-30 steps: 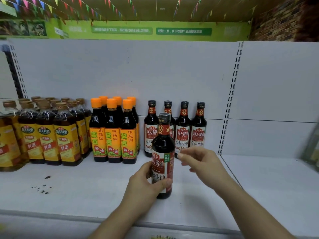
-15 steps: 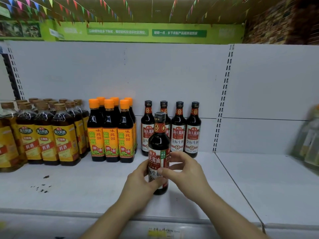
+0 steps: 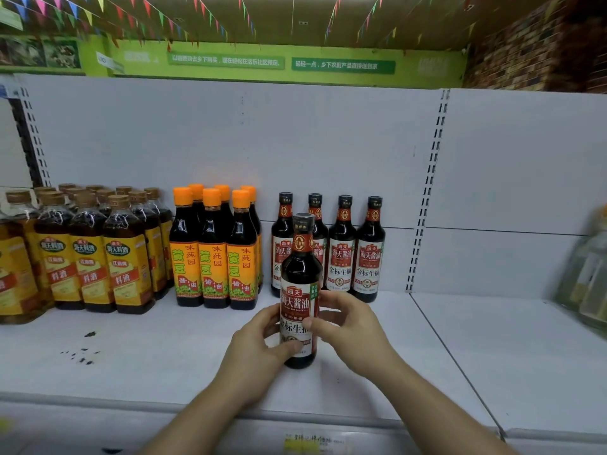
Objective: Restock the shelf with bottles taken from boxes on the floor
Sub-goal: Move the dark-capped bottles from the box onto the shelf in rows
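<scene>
A dark soy sauce bottle point(image 3: 300, 277) with a red and white label stands upright on the white shelf point(image 3: 164, 356), in front of a row of several matching bottles point(image 3: 341, 247). My left hand point(image 3: 259, 349) grips its lower left side, thumb across the front near the base. My right hand point(image 3: 354, 326) holds its right side, with the thumb on the label and the fingers curled behind. Both forearms reach in from the bottom edge.
Orange-capped soy sauce bottles point(image 3: 213, 251) stand left of the row, and yellow-labelled cooking wine bottles point(image 3: 88, 254) further left. A blurred pale bottle point(image 3: 591, 274) sits at the far right. The right shelf section point(image 3: 509, 356) is bare. Dark specks point(image 3: 82, 353) lie on the shelf.
My right hand came down from beside the bottle's shoulder and closed on its right side. The bottle stays upright in about the same spot, with my left hand holding it throughout.
</scene>
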Demonstrator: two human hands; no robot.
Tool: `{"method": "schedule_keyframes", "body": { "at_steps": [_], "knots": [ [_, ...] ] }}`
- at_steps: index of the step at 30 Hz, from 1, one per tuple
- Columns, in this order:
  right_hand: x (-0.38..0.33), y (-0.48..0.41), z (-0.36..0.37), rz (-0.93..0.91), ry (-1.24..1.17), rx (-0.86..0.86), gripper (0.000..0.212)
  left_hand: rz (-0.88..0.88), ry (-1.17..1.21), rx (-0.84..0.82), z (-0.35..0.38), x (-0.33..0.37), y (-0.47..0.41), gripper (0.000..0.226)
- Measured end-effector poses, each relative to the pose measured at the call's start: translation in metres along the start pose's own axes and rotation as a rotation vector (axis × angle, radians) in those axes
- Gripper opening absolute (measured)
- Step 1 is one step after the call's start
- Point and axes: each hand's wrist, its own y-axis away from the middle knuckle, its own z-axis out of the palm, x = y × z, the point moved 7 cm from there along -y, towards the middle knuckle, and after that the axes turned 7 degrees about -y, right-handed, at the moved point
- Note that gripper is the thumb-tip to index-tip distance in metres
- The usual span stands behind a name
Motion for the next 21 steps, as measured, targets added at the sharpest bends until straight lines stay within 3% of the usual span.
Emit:
{"method": "schedule_keyframes", "body": {
  "at_steps": [6, 15, 21],
  "knots": [
    [0.004, -0.009, 0.008, -0.017, 0.001, -0.026, 0.041, 0.010, -0.024, 0.029, -0.005, -0.001, -0.006, 0.063],
    [0.009, -0.027, 0.025, -0.035, 0.086, -0.030, 0.058, -0.028, -0.029, 0.056, -0.016, -0.013, -0.020, 0.062],
    [0.010, -0.043, 0.033, -0.037, 0.130, -0.051, 0.046, -0.045, -0.053, 0.068, -0.020, -0.021, -0.035, 0.058]
  ]
}}
